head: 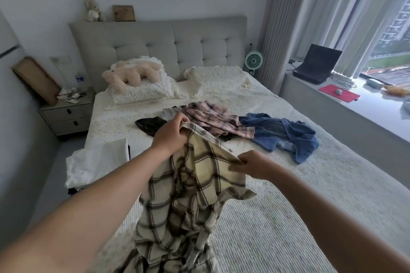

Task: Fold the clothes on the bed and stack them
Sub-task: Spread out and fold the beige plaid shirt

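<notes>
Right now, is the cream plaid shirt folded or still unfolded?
Unfolded. The cream plaid shirt hangs loose and rumpled from the left hand and right hand, which grip its buttoned edge above the bed.

clothes heap mid-bed, bedspread right open

Two bare forearms — no sleeves, left hand and right hand ungloved.

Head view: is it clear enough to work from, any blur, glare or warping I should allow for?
Head view: soft daylight from the window, no hard shadows or glare on the bed; wide-angle warping bends the curtains and stretches both forearms; slight softness on the cream plaid shirt held by the left hand and right hand.
</notes>
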